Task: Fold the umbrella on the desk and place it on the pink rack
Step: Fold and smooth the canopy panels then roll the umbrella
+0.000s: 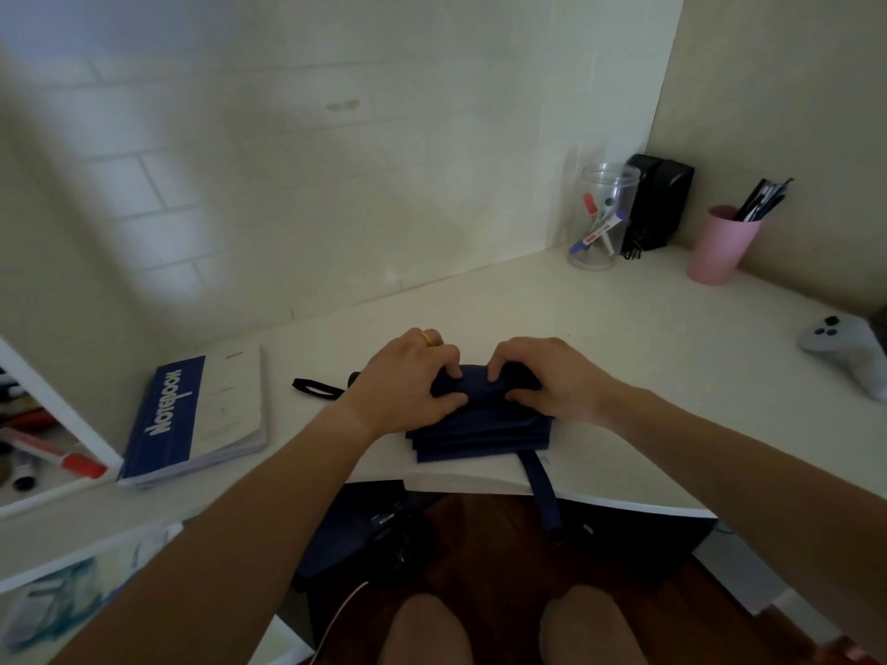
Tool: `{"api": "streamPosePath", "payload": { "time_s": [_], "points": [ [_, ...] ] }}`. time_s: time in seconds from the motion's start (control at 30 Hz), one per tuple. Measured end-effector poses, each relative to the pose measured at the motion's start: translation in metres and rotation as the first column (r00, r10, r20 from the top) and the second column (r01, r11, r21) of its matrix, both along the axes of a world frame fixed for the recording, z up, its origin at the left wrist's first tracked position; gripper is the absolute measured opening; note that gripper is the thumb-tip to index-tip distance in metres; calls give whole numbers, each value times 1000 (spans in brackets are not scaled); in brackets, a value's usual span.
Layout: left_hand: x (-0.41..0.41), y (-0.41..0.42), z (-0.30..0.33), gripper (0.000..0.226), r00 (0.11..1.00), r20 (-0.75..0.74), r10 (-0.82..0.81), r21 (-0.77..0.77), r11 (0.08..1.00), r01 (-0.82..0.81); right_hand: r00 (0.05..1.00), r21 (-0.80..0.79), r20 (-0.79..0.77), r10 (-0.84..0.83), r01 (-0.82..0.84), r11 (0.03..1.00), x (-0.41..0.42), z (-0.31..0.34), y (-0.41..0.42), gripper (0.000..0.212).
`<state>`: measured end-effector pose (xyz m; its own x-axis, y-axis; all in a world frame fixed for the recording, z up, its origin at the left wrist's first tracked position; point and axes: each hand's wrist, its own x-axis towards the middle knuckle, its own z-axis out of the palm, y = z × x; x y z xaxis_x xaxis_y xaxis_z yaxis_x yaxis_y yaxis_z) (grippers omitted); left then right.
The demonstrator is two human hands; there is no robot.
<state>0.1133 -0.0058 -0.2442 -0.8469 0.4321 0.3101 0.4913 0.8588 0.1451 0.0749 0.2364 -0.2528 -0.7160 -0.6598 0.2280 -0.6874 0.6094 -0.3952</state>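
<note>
A navy blue umbrella [480, 434] lies collapsed on the white desk [648, 376] near its front edge, its fabric stacked in flat pleats. My left hand [403, 381] and my right hand [552, 376] both pinch the fabric along its upper edge, thumbs underneath. A black wrist loop [314, 389] on the handle end sticks out to the left of my left hand. The umbrella's blue closing strap [545, 491] hangs over the desk edge. No pink rack is in view.
A blue and white notebook [192, 419] lies at the left. At the back right stand a clear jar of markers [600, 218], a black box [660, 204] and a pink cup of pens [722, 244]. A white game controller [849, 348] rests at the far right. My knees are below the desk.
</note>
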Motion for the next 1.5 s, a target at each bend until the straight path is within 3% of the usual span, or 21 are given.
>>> {"api": "streamPosePath", "payload": {
  "time_s": [0.1, 0.2, 0.4, 0.5, 0.57, 0.67, 0.73, 0.8, 0.93, 1.07, 1.17, 1.3, 1.4, 1.5],
  "points": [
    [2, 2, 0, 33, 994, 103, 26, 19, 999, -28, 997, 28, -73, -3, 5, 1000, 7, -6, 1, 41],
    [4, 7, -6, 44, 996, 69, 59, 28, 998, -61, 999, 73, 3, -34, 34, 997, 11, 0, -1, 56],
    [10, 9, -11, 33, 993, -108, 46, 19, 999, -44, 976, 302, 140, -165, 116, 946, -9, 24, -1, 37],
    [14, 12, -16, 34, 990, -142, -4, -25, 1000, 1, 980, 237, 125, -154, 121, 964, -8, 26, 0, 31],
    [12, 10, -13, 32, 990, -130, -49, -40, 998, 45, 991, 193, 71, -117, 101, 976, -5, 22, 3, 30],
    [9, 2, -3, 23, 999, 9, -42, 118, 992, 41, 995, 157, -84, -52, 65, 985, 3, 11, 9, 31],
    [10, 2, -4, 32, 995, 100, -14, 149, 989, -1, 978, 108, -208, -14, 37, 994, 9, 3, 14, 31],
    [15, 6, -10, 45, 997, 82, 6, 141, 990, -18, 962, 79, -272, 5, 17, 997, 16, -5, 16, 32],
    [26, 14, -23, 39, 995, -99, 25, 105, 994, -14, 995, -14, -93, -17, 16, 1000, 22, -6, 22, 31],
    [31, 22, -28, 37, 986, -164, 25, 118, 993, -5, 990, -104, 138, -27, 42, 994, 26, 1, 30, 20],
    [33, 22, -23, 28, 995, -98, -22, 171, 985, 38, 995, -95, 93, -39, 48, 994, 27, 2, 31, 23],
    [31, 18, -14, 15, 990, 138, -16, 323, 946, -29, 996, -16, -78, -47, 46, 999, 35, -7, 29, 23],
    [32, 19, -17, 34, 963, 270, -1, 341, 935, -95, 985, -111, -97, -145, 134, 985, 54, -23, 31, 26],
    [32, 18, -22, 40, 959, 285, 16, 292, 951, -102, 914, -147, -217, -343, 317, 937, 91, -44, 33, 37]
  ]
}}
